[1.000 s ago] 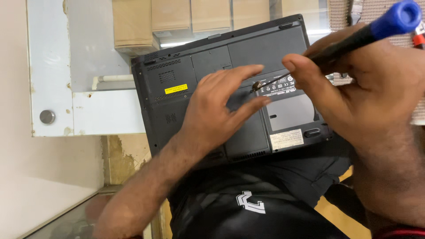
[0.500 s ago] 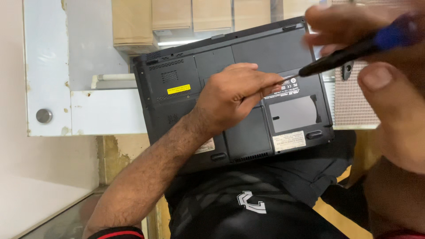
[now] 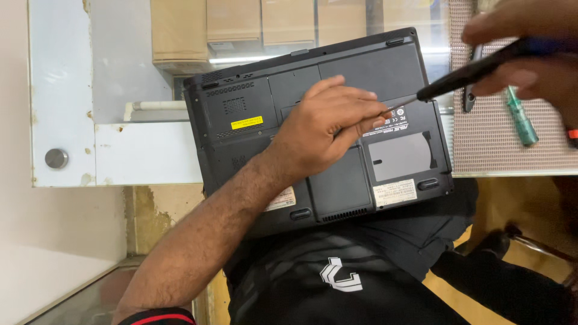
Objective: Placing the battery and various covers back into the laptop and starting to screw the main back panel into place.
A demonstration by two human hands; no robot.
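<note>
Across our lap and the near edge of the glass-topped counter (image 3: 150,153) lies the black plastic laptop, turned underside up (image 3: 253,102), its near half propped on our dark trousers (image 3: 385,241) and its far half resting on the glass. That bridge seems to keep the base plate flat and close under our eyes.

Our left hand (image 3: 322,129) presses down on the middle of the base, fingers drawn together with the tips pinched just beside the screwdriver's point; whether a small screw sits between them we cannot tell. The palm's weight looks placed to stop the machine from sliding off the lap.

Our right hand (image 3: 530,45) comes in from the far right, fingers wrapped and clamped on the blue handle of a long black-shafted screwdriver (image 3: 475,69). We hold it at a low slant, its thin metal tip meeting the base plate right at the left fingertips, near the grey rectangular cover panel (image 3: 400,156).

A yellow sticker (image 3: 247,122) marks the left part of the base. To the right, on a beige woven mat (image 3: 500,144), a green-handled screwdriver (image 3: 521,117) lies within easy reach, apart from the laptop.
</note>
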